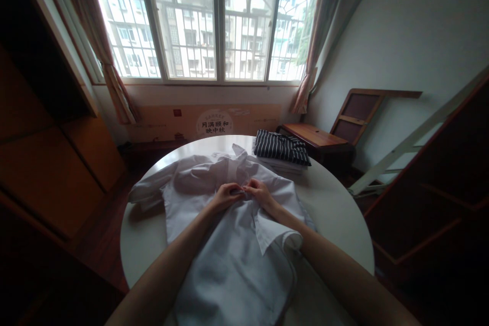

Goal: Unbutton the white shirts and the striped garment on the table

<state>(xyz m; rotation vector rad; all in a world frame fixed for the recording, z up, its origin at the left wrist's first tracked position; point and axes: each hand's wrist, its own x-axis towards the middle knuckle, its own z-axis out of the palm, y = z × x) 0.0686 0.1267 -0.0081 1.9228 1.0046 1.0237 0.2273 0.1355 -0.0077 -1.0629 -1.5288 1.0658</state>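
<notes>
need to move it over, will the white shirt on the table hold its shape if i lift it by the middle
Probably not. The shirt lies creased and draped over the table edge, so it is likely floppy and would sag. It looks thin, so probably light. Both hands, left and right, pinch its front, which bunches easily.

A striped stack is lying at the far edge of my round table. Beyond it a low wooden bench is standing under the barred window, curtains hanging beside it.
</notes>
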